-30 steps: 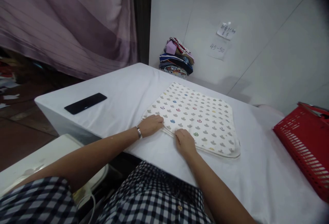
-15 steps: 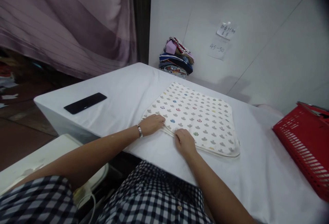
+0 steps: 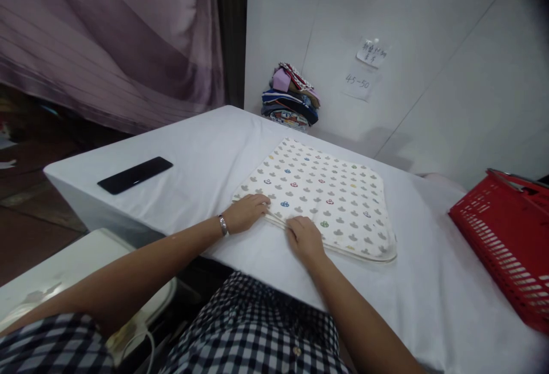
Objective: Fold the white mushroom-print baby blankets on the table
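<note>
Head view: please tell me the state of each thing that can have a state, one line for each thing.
patterned cloth: folded, lying flat on the table.
left hand: resting on the cloth's near corner, fingers at its edge.
right hand: on the cloth's near edge, fingers curled.
phone: lying flat, screen dark.
stack of clothes: folded, piled by the wall.
red basket: upright on the table, contents hidden.

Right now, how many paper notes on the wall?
2: an upper note with handwriting, and a lower note just below it reading 45-50, both right of the clothes pile.
</note>
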{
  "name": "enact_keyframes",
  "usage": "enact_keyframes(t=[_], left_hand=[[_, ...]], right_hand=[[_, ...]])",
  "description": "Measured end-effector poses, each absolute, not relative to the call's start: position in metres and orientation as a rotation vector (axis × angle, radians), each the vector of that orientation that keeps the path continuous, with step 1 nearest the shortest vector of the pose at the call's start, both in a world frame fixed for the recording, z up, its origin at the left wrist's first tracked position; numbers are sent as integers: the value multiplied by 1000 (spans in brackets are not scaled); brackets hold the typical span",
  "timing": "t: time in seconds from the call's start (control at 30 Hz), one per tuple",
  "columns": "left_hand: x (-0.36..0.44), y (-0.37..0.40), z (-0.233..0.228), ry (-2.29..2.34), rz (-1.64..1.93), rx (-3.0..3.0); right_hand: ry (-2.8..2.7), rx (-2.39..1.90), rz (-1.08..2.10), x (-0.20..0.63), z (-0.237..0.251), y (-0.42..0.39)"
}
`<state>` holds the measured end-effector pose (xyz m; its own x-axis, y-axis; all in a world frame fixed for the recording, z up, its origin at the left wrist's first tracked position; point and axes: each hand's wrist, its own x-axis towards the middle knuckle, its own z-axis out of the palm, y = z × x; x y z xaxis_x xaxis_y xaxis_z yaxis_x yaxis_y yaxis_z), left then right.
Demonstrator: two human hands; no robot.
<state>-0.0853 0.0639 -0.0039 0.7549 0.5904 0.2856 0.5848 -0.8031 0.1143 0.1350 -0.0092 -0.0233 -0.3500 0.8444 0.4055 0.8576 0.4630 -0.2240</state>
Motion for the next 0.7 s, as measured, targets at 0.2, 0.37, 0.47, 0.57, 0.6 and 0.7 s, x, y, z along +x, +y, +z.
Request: enact_keyframes(t=[0.2,0.37,0.47,0.57,0.6,0.7], left_hand=[[-90,64,-3,909,498,2801],[-89,66,-7,874,540,2835],[-82,65,-9,869,562,2882],[-73,63,-10,852,556,2895],[-71,63,-10,857,555,2887],[-63,62,-12,859,551,2886]], right_hand=[[-2282,-1464,-111,134,-29,-4],[-2286,-1511,-114,132,-31,-2],[-2273,-1499,-90,132,-29,-3],[-2271,-1473,-52,134,-26,-4],[-2267,-1464,-34,135,-25,-4],[-2246,-1435,18,140,-23,-7]])
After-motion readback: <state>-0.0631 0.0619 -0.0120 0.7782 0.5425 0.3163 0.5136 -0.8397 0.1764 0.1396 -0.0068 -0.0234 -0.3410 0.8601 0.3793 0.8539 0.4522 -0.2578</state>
